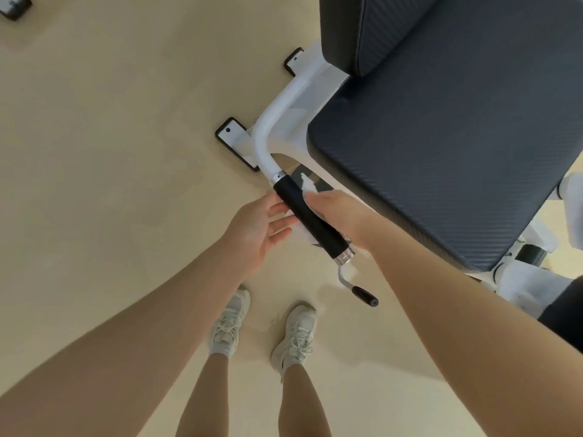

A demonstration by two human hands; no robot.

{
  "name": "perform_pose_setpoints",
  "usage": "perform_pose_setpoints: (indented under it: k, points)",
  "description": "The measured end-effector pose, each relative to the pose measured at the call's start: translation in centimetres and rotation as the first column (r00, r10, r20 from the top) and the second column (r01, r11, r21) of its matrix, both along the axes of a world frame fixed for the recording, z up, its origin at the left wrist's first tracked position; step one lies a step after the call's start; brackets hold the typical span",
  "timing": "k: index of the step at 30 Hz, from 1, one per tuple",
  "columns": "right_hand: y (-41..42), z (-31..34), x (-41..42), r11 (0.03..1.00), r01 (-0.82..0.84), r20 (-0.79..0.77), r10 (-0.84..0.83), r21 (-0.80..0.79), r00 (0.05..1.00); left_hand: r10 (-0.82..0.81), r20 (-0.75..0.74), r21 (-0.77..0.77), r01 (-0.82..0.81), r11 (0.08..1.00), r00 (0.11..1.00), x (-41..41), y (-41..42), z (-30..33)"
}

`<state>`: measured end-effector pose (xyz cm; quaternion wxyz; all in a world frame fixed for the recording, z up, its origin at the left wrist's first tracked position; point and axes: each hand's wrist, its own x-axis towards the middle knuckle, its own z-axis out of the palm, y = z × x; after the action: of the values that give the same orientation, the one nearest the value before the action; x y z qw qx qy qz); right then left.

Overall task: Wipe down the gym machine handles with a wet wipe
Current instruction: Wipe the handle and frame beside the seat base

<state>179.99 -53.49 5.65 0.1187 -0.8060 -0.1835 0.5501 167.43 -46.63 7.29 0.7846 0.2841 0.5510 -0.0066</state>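
The black foam handle (310,220) runs diagonally at the end of a white bent tube (268,134), with metal collars at both ends. A white wet wipe (307,183) is wrapped around the handle; one corner sticks up near the upper end and another edge shows below the grip. My right hand (342,214) lies over the handle's right side and holds the wipe against it, its fingers hidden underneath. My left hand (260,230) is on the left side, palm up, with straight fingers touching the handle and the wipe's lower edge.
A dark padded seat (457,159) and backrest (394,26) fill the upper right on a white frame. Two floor plates (233,138) anchor it to the beige floor. A small black-tipped lever (362,294) juts out below the handle, above my white shoes (230,323).
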Motion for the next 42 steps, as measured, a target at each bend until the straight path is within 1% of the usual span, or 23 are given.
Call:
perform_pose_setpoints:
  k: [1, 3, 5, 7, 8, 10, 11, 12, 13, 14, 15, 17, 18, 22, 25, 26, 27, 29, 31, 33, 37, 39, 42]
  points:
    - [1.3, 0.0, -0.4, 0.996, -0.059, 0.033, 0.057, 0.067, 0.998, 0.003, 0.005, 0.006, -0.003, 1.0, 1.0, -0.1, 0.0, -0.3]
    - [2.6, 0.0, -1.2, 0.953, -0.244, 0.209, 0.205, 0.179, 0.956, 0.043, -0.014, 0.012, -0.043, 0.999, 0.999, -0.2, 0.2, -0.9]
    - [1.9, -0.3, -2.5, 0.879, -0.376, 0.347, 0.269, 0.293, 0.898, 0.108, -0.036, -0.03, -0.109, 0.994, 0.993, -0.2, 0.5, -1.3]
    - [-0.4, -0.3, -3.4, 0.807, -0.478, 0.417, 0.325, 0.346, 0.849, 0.111, -0.011, -0.08, -0.111, 0.991, 0.994, -0.4, 0.9, -1.4]
    - [-1.7, -0.2, -3.4, 0.76, -0.57, 0.461, 0.403, 0.313, 0.79, 0.091, -0.007, -0.078, -0.091, 0.993, 0.996, -0.3, 1.0, -1.3]
    - [-3.7, 0.1, -2.4, 0.588, -0.791, 0.542, 0.615, 0.169, 0.573, 0.086, -0.061, -0.052, -0.089, 0.995, 0.994, -0.1, 1.4, -1.2]
    - [-4.0, 0.3, -1.6, 0.493, -0.86, 0.58, 0.666, 0.129, 0.469, 0.093, -0.103, -0.032, -0.096, 0.995, 0.99, 0.1, 1.5, -1.1]
    - [-4.0, 0.6, -0.8, 0.424, -0.898, 0.616, 0.677, 0.12, 0.403, 0.093, -0.137, -0.017, -0.096, 0.995, 0.986, 0.3, 1.6, -0.9]
    - [-4.0, 0.8, -0.3, 0.398, -0.908, 0.611, 0.688, 0.133, 0.391, 0.088, -0.159, -0.01, -0.091, 0.996, 0.983, 0.4, 1.6, -0.7]
    - [-4.0, 0.9, -0.2, 0.419, -0.896, 0.556, 0.713, 0.149, 0.426, 0.077, -0.171, -0.01, -0.08, 0.997, 0.982, 0.5, 1.6, -0.5]
    - [-4.3, 0.9, -0.5, 0.482, -0.857, 0.493, 0.709, 0.181, 0.503, 0.062, -0.171, -0.015, -0.065, 0.998, 0.983, 0.5, 1.4, -0.3]
    - [-6.1, 1.2, -1.4, 0.622, -0.741, 0.449, 0.602, 0.254, 0.66, 0.027, -0.149, -0.042, -0.034, 0.999, 0.989, 0.4, 1.1, 0.4]
    - [-7.4, 1.4, -1.8, 0.652, -0.706, 0.454, 0.559, 0.276, 0.694, 0.012, -0.14, -0.053, -0.02, 0.998, 0.99, 0.3, 1.0, 1.0]
    - [-10.5, 3.8, -1.5, 0.647, -0.747, 0.413, 0.645, 0.152, 0.643, -0.071, -0.125, -0.06, 0.064, 0.996, 0.99, 0.6, 0.0, 3.4]
    - [-11.5, 5.7, -0.1, 0.676, -0.726, 0.203, 0.733, -0.123, 0.649, -0.139, -0.139, -0.043, 0.134, 0.99, 0.98, 1.0, -0.3, 5.1]
    - [-11.7, 6.4, 0.2, 0.709, -0.682, 0.173, 0.706, -0.18, 0.687, -0.16, -0.146, -0.037, 0.156, 0.987, 0.976, 1.1, -0.3, 5.9]
    - [-11.9, 7.2, 0.5, 0.78, -0.596, 0.198, 0.625, -0.19, 0.755, -0.179, -0.153, -0.036, 0.176, 0.984, 0.972, 1.2, -0.3, 6.7]
    - [-11.7, 9.6, 1.2, 0.953, -0.297, 0.332, 0.3, -0.061, 0.894, -0.226, -0.149, -0.039, 0.222, 0.974, 0.963, 1.7, -0.3, 8.8]
    - [-10.4, 12.7, 1.7, 0.992, -0.053, 0.375, 0.006, 0.115, 0.927, -0.284, -0.127, -0.023, 0.284, 0.959, 0.95, 2.6, -0.3, 11.1]
    - [-9.3, 15.9, 2.3, 0.97, 0.109, 0.336, -0.18, 0.219, 0.925, -0.343, -0.105, 0.002, 0.345, 0.939, 0.934, 3.9, -0.4, 13.4]
    - [-9.0, 20.5, 4.4, 0.859, 0.352, 0.258, -0.46, 0.373, 0.85, -0.425, -0.051, 0.08, 0.428, 0.9, 0.904, 7.5, -0.7, 16.9]
    - [-9.8, 21.5, 6.2, 0.771, 0.476, 0.174, -0.584, 0.423, 0.793, -0.482, -0.058, 0.123, 0.485, 0.866, 0.874, 9.9, -1.6, 18.0]
    - [-11.0, 22.3, 9.8, 0.598, 0.679, 0.017, -0.756, 0.427, 0.655, -0.608, -0.152, 0.179, 0.627, 0.758, 0.779, 14.1, -3.5, 18.5]
